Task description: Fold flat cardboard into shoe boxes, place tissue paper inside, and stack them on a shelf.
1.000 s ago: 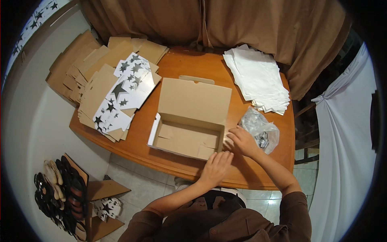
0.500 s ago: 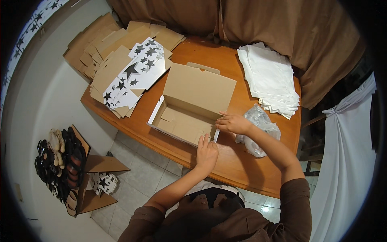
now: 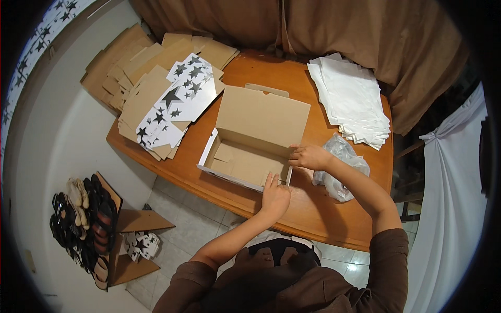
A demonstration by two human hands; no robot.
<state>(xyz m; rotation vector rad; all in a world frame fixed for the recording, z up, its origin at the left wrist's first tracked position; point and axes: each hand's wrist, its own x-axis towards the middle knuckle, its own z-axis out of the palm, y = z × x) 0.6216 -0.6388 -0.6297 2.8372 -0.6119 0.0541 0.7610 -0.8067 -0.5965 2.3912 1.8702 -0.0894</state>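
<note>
The open cardboard box [image 3: 250, 148] lay just ahead of both hands, its long axis running left to right. The left hand [image 3: 274, 197] pressed flat on its near right corner; the right hand [image 3: 309, 156] pinched the right end wall — hands near each other, not touching. Fingertips were hidden by the flap. A clear plastic bag [image 3: 342, 167] sat beyond the right hand.

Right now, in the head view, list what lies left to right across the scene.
Rack of sandals on the floor → stack of flat star-printed cardboard → open cardboard box → clear plastic bag → white curtain.
</note>
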